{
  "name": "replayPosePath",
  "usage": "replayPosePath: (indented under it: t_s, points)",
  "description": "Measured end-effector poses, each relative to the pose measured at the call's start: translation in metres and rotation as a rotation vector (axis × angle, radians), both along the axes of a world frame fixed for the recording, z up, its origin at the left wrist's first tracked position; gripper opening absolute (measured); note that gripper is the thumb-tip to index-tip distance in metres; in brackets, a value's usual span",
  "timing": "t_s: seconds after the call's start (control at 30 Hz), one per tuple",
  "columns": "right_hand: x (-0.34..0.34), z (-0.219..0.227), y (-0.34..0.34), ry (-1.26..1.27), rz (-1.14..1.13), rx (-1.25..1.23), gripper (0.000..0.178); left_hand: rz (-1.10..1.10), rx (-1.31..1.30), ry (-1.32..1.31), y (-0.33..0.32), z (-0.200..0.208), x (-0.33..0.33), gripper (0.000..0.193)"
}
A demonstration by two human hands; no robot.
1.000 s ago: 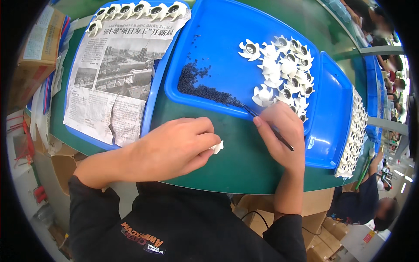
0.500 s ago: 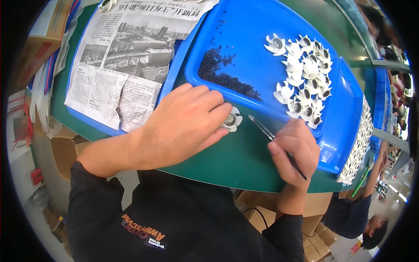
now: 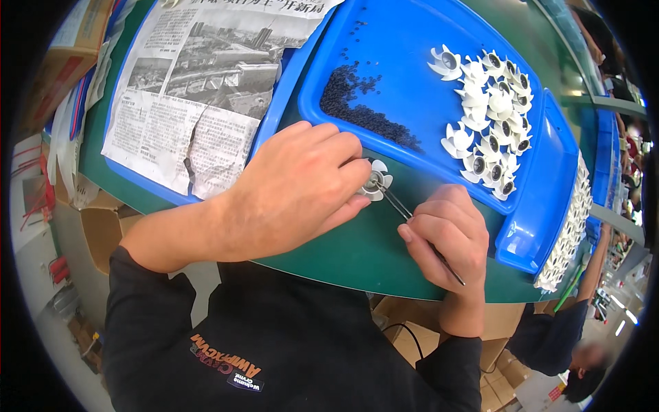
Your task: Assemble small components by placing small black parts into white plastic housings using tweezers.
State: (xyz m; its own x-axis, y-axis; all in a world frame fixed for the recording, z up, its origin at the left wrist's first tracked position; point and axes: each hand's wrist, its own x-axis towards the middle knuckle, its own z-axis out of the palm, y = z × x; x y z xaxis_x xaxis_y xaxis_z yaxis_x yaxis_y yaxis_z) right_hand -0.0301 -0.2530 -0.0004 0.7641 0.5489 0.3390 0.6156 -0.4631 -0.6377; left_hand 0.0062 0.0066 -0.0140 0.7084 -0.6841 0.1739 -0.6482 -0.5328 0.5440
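My left hand [image 3: 305, 189] is closed on the edge of a small white fan wheel [image 3: 381, 172], its thumb and fingers hiding the wheel's left side. In my right hand [image 3: 449, 237] I grip a pair of metal tweezers [image 3: 398, 204], slanting up to the left. Their tip touches the hub at the middle of the fan wheel; whether a small part sits in the tip I cannot tell. Just beyond my left hand lies a pile of tiny black parts [image 3: 364, 110] in a blue tray [image 3: 412, 48]. More white fan wheels [image 3: 500, 103] lie heaped at that tray's right side.
A newspaper [image 3: 206, 89] covers another blue tray at the left. Farther right are a smaller blue tray [image 3: 522, 240] and a dense row of white fan wheels [image 3: 566, 226]. Cardboard boxes [image 3: 412, 336] stand below the green table [image 3: 329, 261]. A co-worker [image 3: 549, 336] is at the right.
The tweezers in my right hand have moved left, from beside the fan wheel onto its hub. The fan wheel and my left hand have shifted slightly right.
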Motion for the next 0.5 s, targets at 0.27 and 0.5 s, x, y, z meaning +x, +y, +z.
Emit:
replayPosePath:
  t_s: [0.27, 0.5]
  points:
    - [0.0005, -0.0008, 0.0000, -0.005, -0.003, 0.003, 0.028, 0.009, -0.024, -0.015, -0.0013, -0.0016, 0.0000, 0.032]
    - [0.0008, -0.0018, 0.0005, 0.003, 0.004, 0.013, 0.029, 0.004, -0.021, -0.004, -0.0009, -0.0012, 0.0006, 0.031]
